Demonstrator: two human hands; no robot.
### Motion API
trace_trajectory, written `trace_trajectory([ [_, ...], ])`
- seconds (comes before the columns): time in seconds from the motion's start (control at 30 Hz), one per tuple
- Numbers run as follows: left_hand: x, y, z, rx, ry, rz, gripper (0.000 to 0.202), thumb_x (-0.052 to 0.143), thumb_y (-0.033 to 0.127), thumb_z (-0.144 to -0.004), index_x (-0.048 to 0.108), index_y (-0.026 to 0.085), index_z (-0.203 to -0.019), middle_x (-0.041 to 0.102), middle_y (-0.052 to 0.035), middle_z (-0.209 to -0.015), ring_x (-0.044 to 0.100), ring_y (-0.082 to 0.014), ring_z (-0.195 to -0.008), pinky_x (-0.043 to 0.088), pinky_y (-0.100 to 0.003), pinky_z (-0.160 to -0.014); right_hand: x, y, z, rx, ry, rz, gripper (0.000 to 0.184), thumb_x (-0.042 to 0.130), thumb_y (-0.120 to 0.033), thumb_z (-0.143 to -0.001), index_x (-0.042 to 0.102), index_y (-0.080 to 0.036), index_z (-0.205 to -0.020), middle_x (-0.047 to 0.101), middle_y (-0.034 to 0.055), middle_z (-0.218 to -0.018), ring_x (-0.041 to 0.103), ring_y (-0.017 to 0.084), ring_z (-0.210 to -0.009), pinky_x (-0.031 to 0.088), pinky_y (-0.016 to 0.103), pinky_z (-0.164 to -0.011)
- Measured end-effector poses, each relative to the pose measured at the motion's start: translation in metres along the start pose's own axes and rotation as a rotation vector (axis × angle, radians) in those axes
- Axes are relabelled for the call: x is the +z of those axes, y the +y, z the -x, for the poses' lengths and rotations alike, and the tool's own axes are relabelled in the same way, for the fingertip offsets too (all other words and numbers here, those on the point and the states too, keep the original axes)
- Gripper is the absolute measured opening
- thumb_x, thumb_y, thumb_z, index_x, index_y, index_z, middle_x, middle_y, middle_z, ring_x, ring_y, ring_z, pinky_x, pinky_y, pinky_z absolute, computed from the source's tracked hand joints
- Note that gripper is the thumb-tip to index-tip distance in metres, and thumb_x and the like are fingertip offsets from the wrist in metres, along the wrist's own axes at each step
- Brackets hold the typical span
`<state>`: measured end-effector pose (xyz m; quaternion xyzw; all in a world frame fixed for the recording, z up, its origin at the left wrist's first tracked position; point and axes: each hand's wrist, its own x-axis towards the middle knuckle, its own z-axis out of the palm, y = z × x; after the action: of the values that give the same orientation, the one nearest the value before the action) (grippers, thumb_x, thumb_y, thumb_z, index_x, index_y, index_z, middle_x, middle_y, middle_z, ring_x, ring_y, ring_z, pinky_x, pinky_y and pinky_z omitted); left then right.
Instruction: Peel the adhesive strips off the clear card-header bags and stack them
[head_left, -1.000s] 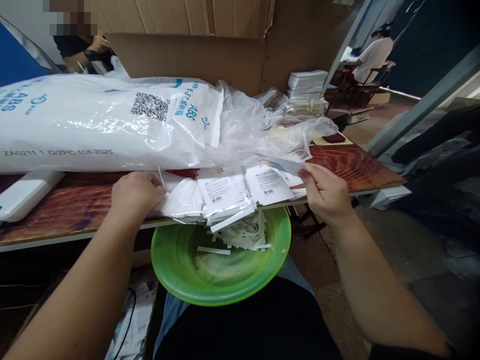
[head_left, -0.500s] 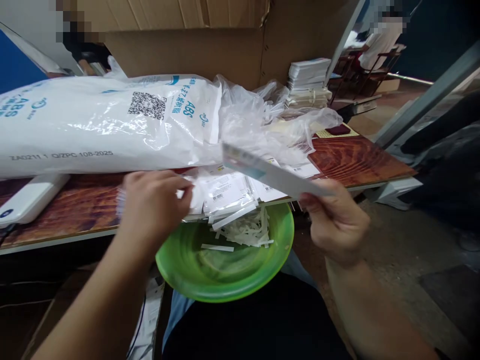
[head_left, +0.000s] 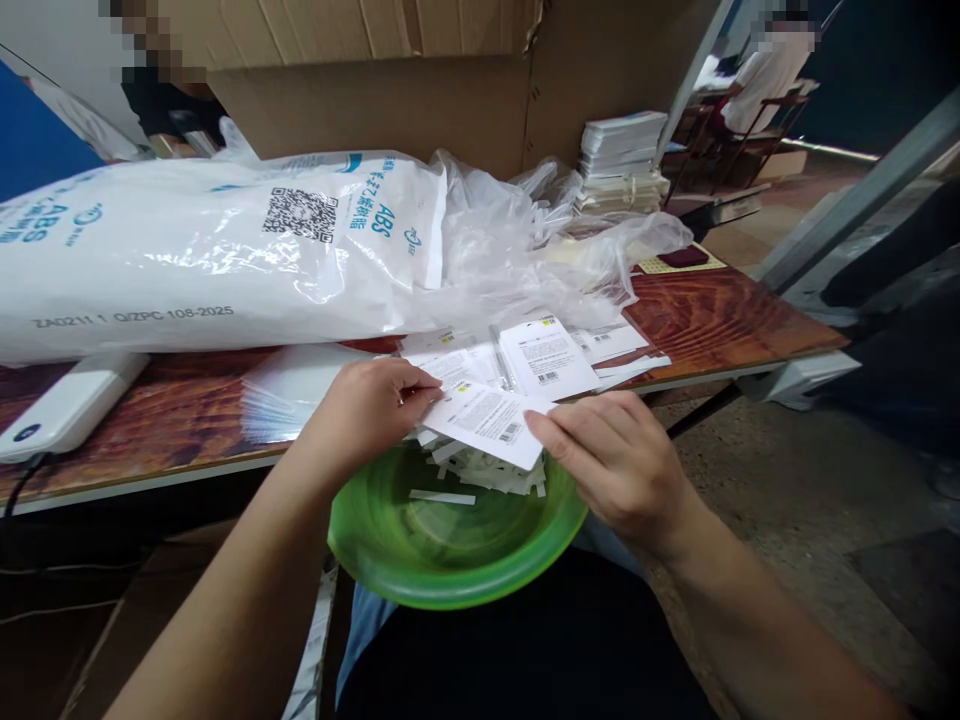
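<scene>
The head camera looks forward and steeply down from above the lap, which fills 6 o'clock. The left hand and right hand are close, near the middle, while the cardboard box stands farther off toward 11 o'clock, beyond the surface.

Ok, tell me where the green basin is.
In the head view, the green basin sits at lower centre, below the table edge and the held card.

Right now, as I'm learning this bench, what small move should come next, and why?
Perhaps ease the card over the table: left hand and right hand hold its opposite ends above the green basin, where a slip could drop it among white strips.
</scene>
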<state>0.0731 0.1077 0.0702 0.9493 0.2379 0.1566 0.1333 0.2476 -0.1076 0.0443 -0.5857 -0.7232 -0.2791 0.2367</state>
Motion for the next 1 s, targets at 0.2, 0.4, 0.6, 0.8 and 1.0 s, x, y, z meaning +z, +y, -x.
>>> trace_trajectory([
  [0.2, 0.003, 0.016, -0.007, 0.186, 0.023, 0.075, 0.013, 0.059, 0.025, -0.081, 0.071, 0.020, -0.080, 0.067, 0.0005, -0.077, 0.059, -0.0124, -0.070, 0.043, -0.024, -0.065, 0.015, -0.025, -0.033, -0.010, -0.127, 0.126, 0.029, 0.046, -0.011, -0.089, 0.062, -0.004, -0.113, 0.062, 0.0106, -0.085, 0.052, 0.023, -0.079, 0.040, 0.036, -0.069],
  [0.4, 0.002, 0.020, -0.010, 0.233, 0.047, 0.138, 0.013, 0.057, 0.022, -0.083, 0.069, 0.019, -0.083, 0.066, -0.0005, -0.081, 0.059, -0.0124, -0.075, 0.044, -0.023, -0.069, 0.029, -0.022, -0.069, 0.165, -0.295, 0.004, 0.019, 0.044, -0.006, -0.086, 0.061, -0.013, -0.085, 0.060, 0.0076, -0.077, 0.052, 0.020, -0.071, 0.035, 0.031, -0.060],
  [0.6, 0.015, 0.005, -0.016, 0.257, 0.079, 0.180, 0.017, 0.055, 0.026, -0.086, 0.070, 0.019, -0.087, 0.068, -0.0038, -0.090, 0.061, -0.0166, -0.087, 0.047, -0.027, -0.078, 0.048, -0.002, -0.095, 0.341, -0.343, -0.078, 0.016, 0.056, -0.017, -0.086, 0.057, -0.014, -0.101, 0.064, 0.0057, -0.084, 0.057, 0.022, -0.077, 0.036, 0.032, -0.065],
  [0.8, -0.017, -0.032, 0.002, -0.164, 0.166, -0.075, 0.034, 0.054, 0.037, -0.083, 0.064, 0.020, -0.111, 0.063, -0.0075, -0.113, 0.061, -0.0218, -0.088, 0.048, -0.033, -0.074, 0.026, 0.038, -0.054, 0.312, -0.376, -0.161, 0.052, 0.068, -0.047, -0.078, 0.058, -0.015, -0.118, 0.061, 0.0140, -0.119, 0.054, 0.029, -0.113, 0.036, 0.046, -0.095],
  [1.0, -0.032, -0.098, 0.014, -0.409, -0.170, -0.331, 0.027, 0.063, 0.043, -0.069, 0.069, 0.020, -0.081, 0.065, -0.0069, -0.082, 0.058, -0.0253, -0.082, 0.045, -0.037, -0.075, 0.021, 0.083, -0.009, 0.228, -0.583, -0.125, 0.055, 0.067, -0.031, -0.081, 0.053, -0.014, -0.131, 0.052, 0.0174, -0.136, 0.051, 0.031, -0.125, 0.044, 0.048, -0.097],
])
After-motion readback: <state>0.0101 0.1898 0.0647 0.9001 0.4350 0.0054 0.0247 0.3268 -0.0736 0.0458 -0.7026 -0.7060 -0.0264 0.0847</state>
